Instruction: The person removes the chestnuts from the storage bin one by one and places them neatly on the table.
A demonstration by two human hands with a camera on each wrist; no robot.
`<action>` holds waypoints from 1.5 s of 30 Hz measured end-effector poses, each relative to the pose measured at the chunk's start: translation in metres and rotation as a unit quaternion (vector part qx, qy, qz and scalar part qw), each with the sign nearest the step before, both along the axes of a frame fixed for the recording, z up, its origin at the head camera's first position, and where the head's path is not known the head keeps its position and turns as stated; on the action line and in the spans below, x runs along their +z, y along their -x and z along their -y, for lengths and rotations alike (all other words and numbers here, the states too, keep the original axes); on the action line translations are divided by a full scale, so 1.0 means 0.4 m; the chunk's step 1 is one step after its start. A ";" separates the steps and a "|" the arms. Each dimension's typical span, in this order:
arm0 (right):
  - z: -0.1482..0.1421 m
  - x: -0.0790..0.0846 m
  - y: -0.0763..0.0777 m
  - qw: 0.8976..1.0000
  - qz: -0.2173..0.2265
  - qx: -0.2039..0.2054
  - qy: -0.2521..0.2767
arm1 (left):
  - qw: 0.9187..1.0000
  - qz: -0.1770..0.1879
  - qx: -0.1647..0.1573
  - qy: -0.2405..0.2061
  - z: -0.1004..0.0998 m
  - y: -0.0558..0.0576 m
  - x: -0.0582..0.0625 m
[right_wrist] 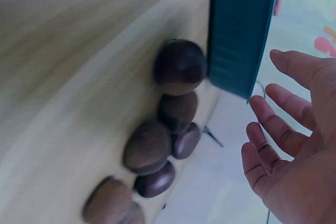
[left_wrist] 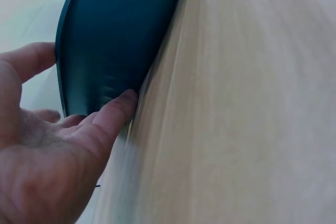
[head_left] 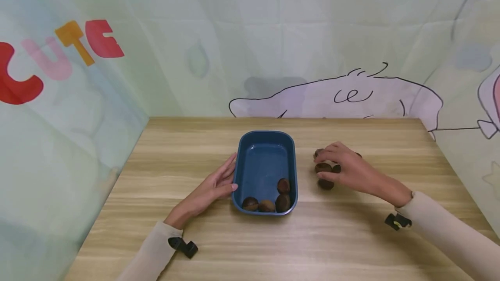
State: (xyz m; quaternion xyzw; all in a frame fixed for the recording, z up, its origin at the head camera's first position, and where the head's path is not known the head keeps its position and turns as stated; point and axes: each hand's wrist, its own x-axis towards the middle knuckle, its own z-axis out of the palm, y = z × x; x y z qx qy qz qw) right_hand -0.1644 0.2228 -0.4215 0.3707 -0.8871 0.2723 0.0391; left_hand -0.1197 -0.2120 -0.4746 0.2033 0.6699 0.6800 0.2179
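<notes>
A blue rectangular box (head_left: 295, 168) stands on the table, with several brown chestnuts (head_left: 283, 203) along its near end and near right corner. My left hand (head_left: 208, 192) touches the box's left side; in the left wrist view its thumb meets the rim and its extended fingers rest against the outer wall (left_wrist: 115, 30). To the right of the box, my right hand (head_left: 351, 170) hovers over a group of loose chestnuts (head_left: 326, 184), partly hiding them. The right wrist view shows those chestnuts (right_wrist: 180, 66) apart from the hand, whose fingers are relaxed and hold nothing.
The wood-grain table (head_left: 250, 246) ends at a printed cloth backdrop (head_left: 250, 55) behind and on the sides. Small black devices (head_left: 183, 246) are strapped at both sleeve cuffs.
</notes>
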 end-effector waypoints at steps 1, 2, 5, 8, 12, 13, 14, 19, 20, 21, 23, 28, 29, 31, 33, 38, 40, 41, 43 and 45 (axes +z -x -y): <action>0.008 0.002 0.001 1.000 0.002 0.006 0.001 | 1.000 0.000 -0.001 0.001 0.000 -0.002 -0.002; 0.017 0.003 0.003 1.000 0.003 0.011 0.002 | 1.000 0.001 -0.002 0.002 0.000 -0.004 -0.003; 0.041 0.005 0.008 1.000 0.005 0.024 0.002 | 1.000 0.004 -0.005 0.005 -0.002 -0.008 -0.005; 0.067 0.007 0.017 0.999 0.009 0.037 0.000 | 1.000 0.009 -0.004 0.006 -0.005 -0.010 -0.003; 0.100 0.010 0.030 0.998 0.018 0.057 -0.008 | 1.000 0.009 -0.004 0.009 -0.007 -0.012 -0.001; 0.108 0.010 0.033 0.998 0.022 0.060 -0.010 | 1.000 0.008 -0.003 0.011 -0.007 -0.012 0.000; 0.115 0.010 0.036 0.998 0.022 0.063 -0.013 | 1.000 0.009 -0.003 0.012 -0.007 -0.012 0.000; 0.149 0.013 0.049 0.996 0.023 0.082 -0.031 | 1.000 0.022 -0.007 0.002 -0.005 -0.010 0.002; 0.155 0.014 0.051 0.995 0.025 0.086 -0.034 | 1.000 0.025 -0.008 0.000 -0.004 -0.010 0.004; 0.161 0.015 0.054 0.995 0.029 0.091 -0.037 | 1.000 0.027 -0.008 -0.003 -0.004 -0.009 0.006; 0.172 0.015 0.059 0.994 0.037 0.098 -0.043 | 1.000 0.027 -0.007 -0.004 -0.003 -0.008 0.008; 0.193 0.013 0.069 0.991 0.033 0.122 -0.047 | 1.000 0.025 -0.007 -0.007 0.000 -0.004 0.012; 0.197 0.012 0.070 0.990 0.031 0.126 -0.046 | 1.000 0.024 -0.008 -0.007 0.001 -0.003 0.011; 0.205 0.011 0.070 0.990 0.028 0.131 -0.050 | 1.000 0.024 -0.008 -0.006 0.002 -0.003 0.012; 0.213 0.007 0.071 0.988 0.028 0.138 -0.058 | 1.000 0.025 -0.006 -0.003 0.003 -0.003 0.013; 0.230 0.006 0.070 0.982 0.025 0.163 -0.088 | 1.000 0.024 0.000 0.007 0.005 -0.003 0.014; 0.235 0.009 0.070 0.980 0.021 0.169 -0.101 | 1.000 0.025 0.000 0.010 0.004 -0.002 0.012; 0.237 0.009 0.070 0.979 0.018 0.171 -0.108 | 1.000 0.025 -0.001 0.010 0.003 -0.001 0.012; 0.239 0.009 0.073 0.977 0.011 0.174 -0.120 | 1.000 0.026 -0.002 0.011 0.001 0.000 0.011; 0.241 0.010 0.075 0.976 0.008 0.174 -0.133 | 1.000 0.027 -0.002 0.009 -0.001 0.002 0.011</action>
